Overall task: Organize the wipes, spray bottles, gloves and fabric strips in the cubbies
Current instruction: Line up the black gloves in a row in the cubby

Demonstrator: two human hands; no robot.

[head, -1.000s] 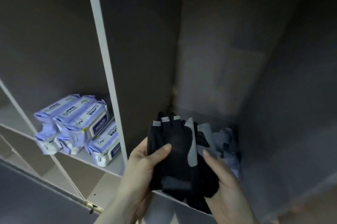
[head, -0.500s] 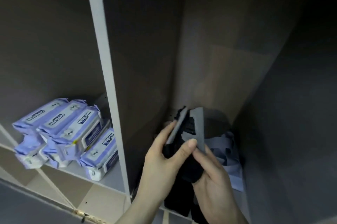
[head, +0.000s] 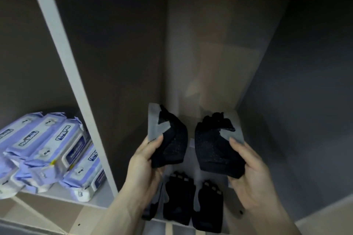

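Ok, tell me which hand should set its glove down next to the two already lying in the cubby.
Probably the right. The right hand holds its glove above the bare shelf floor beside the two lying gloves. The left hand holds its glove by the divider, where little floor shows.

Head camera looks forward and down, close into the cubbies (head: 107, 139).

Dim, bluish cast; cubby interior deep in shadow, upper right nearly black; soft blur, wide-angle edge bending.
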